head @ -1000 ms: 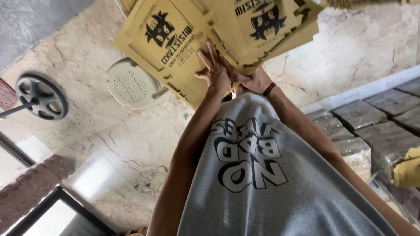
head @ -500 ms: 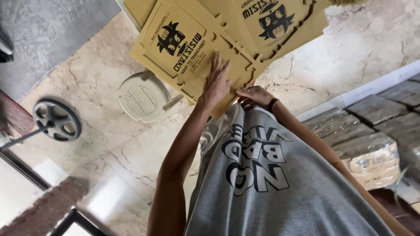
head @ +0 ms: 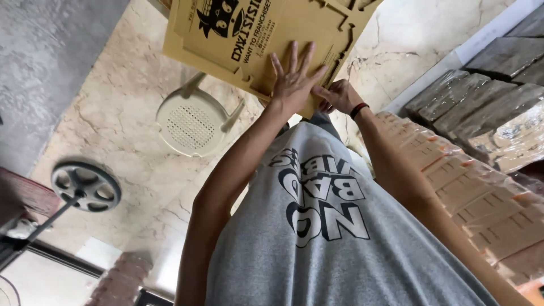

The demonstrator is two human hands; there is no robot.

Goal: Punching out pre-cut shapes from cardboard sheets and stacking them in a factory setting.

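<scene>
A flat yellow-brown die-cut cardboard box blank (head: 255,39) with black print is held out in front of me over the floor. My left hand (head: 294,79) lies flat on its near part, fingers spread and pressing on it. My right hand (head: 339,96), with a dark band on the wrist, is curled around the blank's near edge just right of the left hand. Both forearms reach out from my grey printed shirt (head: 334,238).
A white plastic chair (head: 192,122) stands on the marble floor (head: 113,113) under the blank. A grey spoked wheel on a rod (head: 85,186) is at the left. Stacked flat boxes (head: 470,175) and wrapped bundles (head: 498,96) fill the right side.
My left hand has gone from resting beside the right to lying spread flat on the cardboard. The right hand stays at the edge. The view has swung, so chair and wheel sit lower.
</scene>
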